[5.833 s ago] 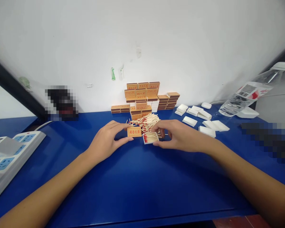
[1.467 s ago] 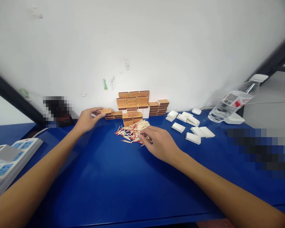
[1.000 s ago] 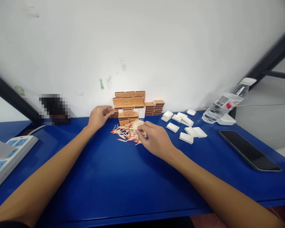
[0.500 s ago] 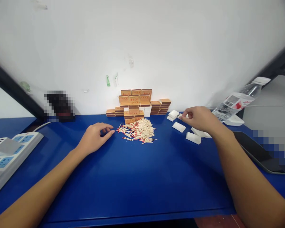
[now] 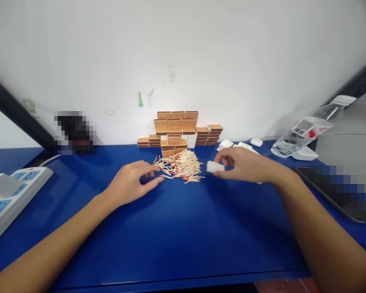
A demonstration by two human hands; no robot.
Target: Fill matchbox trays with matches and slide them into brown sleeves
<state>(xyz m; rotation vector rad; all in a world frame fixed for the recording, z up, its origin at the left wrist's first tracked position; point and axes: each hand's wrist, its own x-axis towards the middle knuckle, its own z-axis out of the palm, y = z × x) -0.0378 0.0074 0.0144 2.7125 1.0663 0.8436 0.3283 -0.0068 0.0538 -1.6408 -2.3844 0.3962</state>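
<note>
My right hand (image 5: pixel 240 163) pinches a small white matchbox tray (image 5: pixel 213 167) between thumb and fingers, just right of the match pile. At the pile's left edge is my left hand (image 5: pixel 132 182), its thumb and fingers apart and curved toward the sticks. I cannot tell whether its fingertips touch them. The loose matches (image 5: pixel 186 166), red-tipped with pale sticks, lie heaped on the blue table (image 5: pixel 177 228). Behind them, orange-brown matchboxes (image 5: pixel 174 124) stand stacked against the wall. More white trays (image 5: pixel 226 143) lie behind my right hand, which partly hides them.
A power strip (image 5: pixel 24 187) lies at the left, near a blurred dark object (image 5: pixel 76 132). On the right are a tilted plastic bottle (image 5: pixel 305 132), a small white rounded case (image 5: pixel 256 142) and a dark flat device (image 5: pixel 320 191). A white wall (image 5: pixel 232 61) rises behind the table.
My right hand has come left and nearer, bringing a white tray away from the others. My left hand has moved right, up to the matches. The view has shifted slightly.
</note>
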